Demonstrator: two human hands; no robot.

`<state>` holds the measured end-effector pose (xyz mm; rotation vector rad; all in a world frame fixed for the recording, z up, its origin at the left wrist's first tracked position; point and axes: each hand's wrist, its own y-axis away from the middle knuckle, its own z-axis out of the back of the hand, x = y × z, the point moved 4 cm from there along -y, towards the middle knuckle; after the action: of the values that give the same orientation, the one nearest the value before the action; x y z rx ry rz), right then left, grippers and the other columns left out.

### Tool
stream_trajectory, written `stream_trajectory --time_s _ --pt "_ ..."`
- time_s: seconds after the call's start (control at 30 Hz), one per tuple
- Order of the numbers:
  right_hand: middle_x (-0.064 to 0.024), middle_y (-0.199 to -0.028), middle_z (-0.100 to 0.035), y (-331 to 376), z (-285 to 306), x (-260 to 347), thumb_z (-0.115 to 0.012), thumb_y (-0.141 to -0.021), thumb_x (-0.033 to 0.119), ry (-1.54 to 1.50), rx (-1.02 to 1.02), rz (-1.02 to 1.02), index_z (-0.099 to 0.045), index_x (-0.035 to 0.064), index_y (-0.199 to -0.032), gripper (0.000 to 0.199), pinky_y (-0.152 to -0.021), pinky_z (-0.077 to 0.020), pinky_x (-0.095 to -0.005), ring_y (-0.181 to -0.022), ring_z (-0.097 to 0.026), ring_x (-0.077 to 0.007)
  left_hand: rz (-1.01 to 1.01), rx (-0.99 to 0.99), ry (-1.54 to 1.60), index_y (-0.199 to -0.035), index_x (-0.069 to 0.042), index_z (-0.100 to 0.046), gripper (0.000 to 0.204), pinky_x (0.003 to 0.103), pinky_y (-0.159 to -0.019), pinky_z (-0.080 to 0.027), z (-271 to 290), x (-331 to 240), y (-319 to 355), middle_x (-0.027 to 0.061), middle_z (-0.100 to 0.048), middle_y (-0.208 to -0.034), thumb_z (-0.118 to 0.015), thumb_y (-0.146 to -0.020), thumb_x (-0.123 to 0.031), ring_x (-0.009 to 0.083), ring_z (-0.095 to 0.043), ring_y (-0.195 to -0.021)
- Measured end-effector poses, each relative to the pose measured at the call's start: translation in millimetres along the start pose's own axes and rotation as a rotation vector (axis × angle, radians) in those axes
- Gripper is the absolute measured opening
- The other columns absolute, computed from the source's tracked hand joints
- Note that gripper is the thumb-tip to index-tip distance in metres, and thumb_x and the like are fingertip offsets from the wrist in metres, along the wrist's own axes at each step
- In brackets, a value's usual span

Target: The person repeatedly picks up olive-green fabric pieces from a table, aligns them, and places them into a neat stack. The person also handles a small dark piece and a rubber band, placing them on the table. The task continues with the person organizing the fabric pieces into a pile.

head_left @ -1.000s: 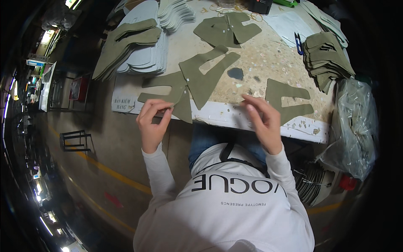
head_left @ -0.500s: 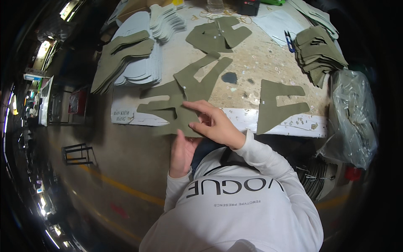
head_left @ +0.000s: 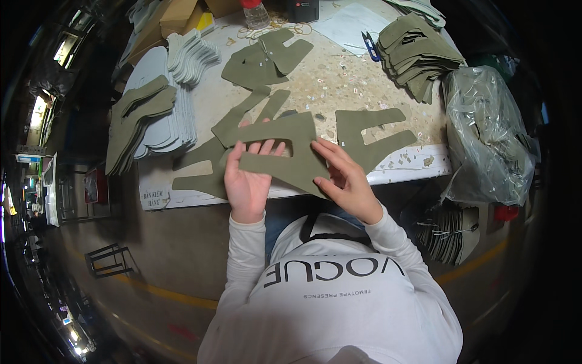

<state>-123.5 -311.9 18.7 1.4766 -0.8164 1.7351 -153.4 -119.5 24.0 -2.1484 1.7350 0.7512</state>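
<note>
Two hands: your left hand (head_left: 247, 179) and right hand (head_left: 343, 177) hold the olive fabric cutout (head_left: 285, 151) flat.
Grip: keep its edges taut above the table (head_left: 388, 91).

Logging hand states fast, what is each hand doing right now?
Left hand: shut on the olive-green cut fabric piece, fingers showing through its slot.
Right hand: holding the same piece's right edge, fingers extended.

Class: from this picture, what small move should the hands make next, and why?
Probably lay the olive piece flat on the table. Both the left hand and right hand hold it up over the table's near edge, above similar pieces lying flat.
</note>
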Motion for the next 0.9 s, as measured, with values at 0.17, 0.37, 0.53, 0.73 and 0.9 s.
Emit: stream_trajectory --time_s 0.17,0.37,0.53,0.73,0.9 --pt "-0.0112 -0.119 -0.052 27 15 6 -0.067 -0.081 -0.003 0.281 -0.144 0.110 -0.054 0.0087 -0.136 0.057 -0.068 -0.0485 -0.0249 -0.082 -0.056 -0.0165 -0.579 -0.226 -0.765 -0.149 0.001 -0.026 0.057 0.046 -0.117 -0.025 6 -18 17 0.0208 -0.032 -0.152 -0.047 -0.097 -0.007 0.0320 -0.034 -0.140" --pt "-0.0101 -0.103 -0.057 40 34 3 -0.074 -0.072 0.004 0.761 -0.110 0.284 -0.063 0.0094 -0.124 0.053 -0.081 -0.0486 -0.0380 -0.090 -0.055 -0.0295 -0.712 0.413 -1.695 -0.121 -0.006 -0.065 0.042 0.045 -0.104 -0.045 -21 16 54 0.0127 -0.061 -0.128 -0.073 -0.079 -0.008 0.0306 -0.056 -0.123" --pt "-0.0096 -0.104 -0.061 43 34 -10 -0.071 -0.073 -0.002 0.688 -0.198 0.351 -0.070 0.0091 -0.112 0.041 -0.081 -0.0487 -0.0376 -0.094 -0.058 -0.0286 -0.665 0.531 -1.720 -0.112 -0.006 -0.071 0.037 0.046 -0.101 -0.048 -16 58 56 0.0105 -0.069 -0.115 -0.071 -0.076 0.002 0.0280 -0.064 -0.114" --pt "-0.0074 -0.106 -0.064 51 34 -16 -0.071 -0.072 -0.001 0.656 -0.194 0.406 -0.072 0.0116 -0.110 0.041 -0.083 -0.0467 -0.0367 -0.098 -0.061 -0.0262 -0.700 0.484 -1.632 -0.110 -0.005 -0.072 0.037 0.047 -0.100 -0.049 -9 67 57 0.0103 -0.071 -0.111 -0.067 -0.076 0.009 0.0270 -0.066 -0.110" --pt "-0.0062 -0.108 -0.065 57 35 -14 -0.071 -0.074 0.005 0.647 -0.152 0.401 -0.072 0.0114 -0.111 0.037 -0.086 -0.0449 -0.0367 -0.102 -0.061 -0.0247 -0.699 0.550 -1.641 -0.111 -0.007 -0.072 0.032 0.047 -0.101 -0.048 -11 72 59 0.0096 -0.068 -0.118 -0.072 -0.079 -0.003 0.0250 -0.064 -0.114"
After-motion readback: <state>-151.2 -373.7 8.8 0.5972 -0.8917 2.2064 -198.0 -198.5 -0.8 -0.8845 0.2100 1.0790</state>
